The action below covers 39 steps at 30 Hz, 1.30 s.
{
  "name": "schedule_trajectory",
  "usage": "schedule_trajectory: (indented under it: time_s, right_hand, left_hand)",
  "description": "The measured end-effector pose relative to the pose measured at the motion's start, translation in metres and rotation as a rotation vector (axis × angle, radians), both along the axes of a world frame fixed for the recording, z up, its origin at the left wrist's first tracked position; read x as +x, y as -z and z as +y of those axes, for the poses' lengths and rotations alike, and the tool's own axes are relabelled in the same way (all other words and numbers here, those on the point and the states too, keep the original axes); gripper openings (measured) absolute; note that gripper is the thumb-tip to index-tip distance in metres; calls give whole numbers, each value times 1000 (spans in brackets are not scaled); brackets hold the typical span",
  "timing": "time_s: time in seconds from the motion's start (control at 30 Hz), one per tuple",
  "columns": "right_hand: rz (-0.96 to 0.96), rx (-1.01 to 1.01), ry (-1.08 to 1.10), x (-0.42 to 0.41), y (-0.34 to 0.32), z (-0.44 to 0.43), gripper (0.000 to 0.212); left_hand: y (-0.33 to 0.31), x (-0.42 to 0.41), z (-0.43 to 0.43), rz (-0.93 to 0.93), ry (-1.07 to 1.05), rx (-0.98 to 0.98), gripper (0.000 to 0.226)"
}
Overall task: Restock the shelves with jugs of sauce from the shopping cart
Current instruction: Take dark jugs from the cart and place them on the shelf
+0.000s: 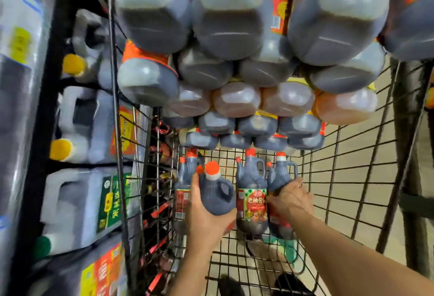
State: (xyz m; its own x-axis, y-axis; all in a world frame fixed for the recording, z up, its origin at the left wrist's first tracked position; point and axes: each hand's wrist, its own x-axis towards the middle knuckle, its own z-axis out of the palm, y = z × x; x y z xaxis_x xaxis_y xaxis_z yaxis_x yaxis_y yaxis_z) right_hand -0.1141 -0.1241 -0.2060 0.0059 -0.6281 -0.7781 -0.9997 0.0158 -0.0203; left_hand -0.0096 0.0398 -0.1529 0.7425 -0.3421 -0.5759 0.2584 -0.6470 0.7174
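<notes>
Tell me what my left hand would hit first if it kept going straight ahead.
The left hand grips a jug and points at the cart's far wire wall; that wall probably comes first, below the stacked jugs. Depth is unclear.

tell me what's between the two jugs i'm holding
An upright red-label jug stands between the left hand's jug and the right hand's jug, seen in the head view.

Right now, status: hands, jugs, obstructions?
Left hand grips tilted jug. Right hand grips rightmost jug in cart. Labelled jug upright between them; lift path looks clear.
</notes>
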Motion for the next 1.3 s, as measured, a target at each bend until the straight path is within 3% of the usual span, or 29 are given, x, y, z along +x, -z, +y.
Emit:
schedule_trajectory:
  time_s: [0.13,0.23,0.37,0.6,0.7,0.77,0.9,1.03,1.3]
  right_hand:
    - [8,3,139,3,13,1,95]
    - [38,49,81,4,12,-1,98]
    - [-29,107,197,3,18,5,100]
    - [-164,37,290,-4,14,12,67]
    - [-233,21,275,-7,3,17,76]
    - [-296,7,235,-11,-11,21,75]
    - [-470,-86,104,-16,-46,34,46]
    - [-592,-84,99,-11,-89,49,69]
    - [-1006,-220,-72,1,-229,91,70]
  left_hand:
    - [-16,3,9,87,-118,-51,108]
    - [-21,-1,21,120,-142,-63,106]
    - [-23,-5,34,125,-143,-51,97]
    - [-32,-10,45,82,-159,-12,92]
    - [-41,-14,50,62,-169,8,93]
    - [-51,-16,53,42,-184,21,99]
    - [-78,-20,60,2,-201,-18,88]
    - [-116,-25,72,-94,-200,-61,76]
    - [-223,-52,115,-410,-224,-177,76]
